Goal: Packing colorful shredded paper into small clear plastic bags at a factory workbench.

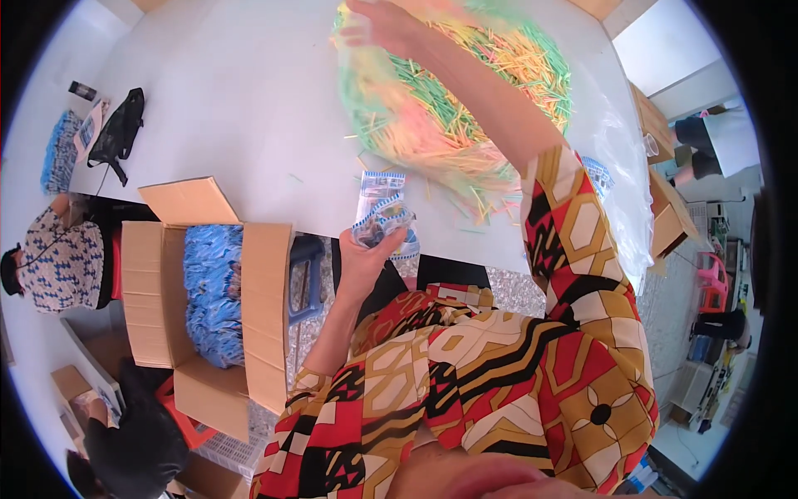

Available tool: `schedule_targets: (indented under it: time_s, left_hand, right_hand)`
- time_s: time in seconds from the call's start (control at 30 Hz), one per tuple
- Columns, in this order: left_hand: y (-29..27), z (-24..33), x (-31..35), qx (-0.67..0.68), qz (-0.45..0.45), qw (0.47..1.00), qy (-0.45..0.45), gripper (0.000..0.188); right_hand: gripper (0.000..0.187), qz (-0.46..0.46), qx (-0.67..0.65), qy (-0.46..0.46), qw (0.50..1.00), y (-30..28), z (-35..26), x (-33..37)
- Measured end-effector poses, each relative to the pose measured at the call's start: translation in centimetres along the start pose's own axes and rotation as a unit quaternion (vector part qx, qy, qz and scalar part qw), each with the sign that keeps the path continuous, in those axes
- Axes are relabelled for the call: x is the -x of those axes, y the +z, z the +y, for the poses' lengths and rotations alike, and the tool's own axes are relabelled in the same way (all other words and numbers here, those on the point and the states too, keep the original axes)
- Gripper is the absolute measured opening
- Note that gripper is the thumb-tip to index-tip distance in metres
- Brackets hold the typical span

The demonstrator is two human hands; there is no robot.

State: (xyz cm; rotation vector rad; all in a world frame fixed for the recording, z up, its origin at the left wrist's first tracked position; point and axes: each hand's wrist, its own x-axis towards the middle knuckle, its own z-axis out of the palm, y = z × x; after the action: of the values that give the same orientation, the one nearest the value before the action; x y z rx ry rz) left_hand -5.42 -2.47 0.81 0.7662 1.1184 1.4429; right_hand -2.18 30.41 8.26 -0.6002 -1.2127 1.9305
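Observation:
Near the table's front edge, my left hand is closed around small clear plastic packets with blue-and-white edges. Another such packet lies flat on the table just beyond it. A large, thin plastic bag lies spread on the table, heaped with thin sticks in green, yellow, orange and pink. My right arm reaches across this heap. At the bag's far left edge is my right hand, smeared by motion; whether its fingers grip the plastic does not show. The bag's left side is blurred too.
Left of me stands an open cardboard box full of blue packets, beside a blue stool. A black bag and more packets lie far left. Clear plastic sheeting covers the table's right side. Other people sit at left.

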Motion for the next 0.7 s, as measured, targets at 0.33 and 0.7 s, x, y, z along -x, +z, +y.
schedule_targets:
  time_s: [0.33, 0.7]
  left_hand:
    - [0.0, 0.0, -0.7, 0.02, -0.017, 0.999, -0.039, 0.032]
    - [1.6, 0.6, -0.2, 0.011, -0.033, 0.999, -0.026, 0.019]
  right_hand:
    - [0.07, -0.184, 0.571, -0.307, 0.739, -6.5, 3.5, 0.8]
    - [0.036, -0.079, 0.55, -0.2, 0.807, -0.5, 5.1, 16.3]
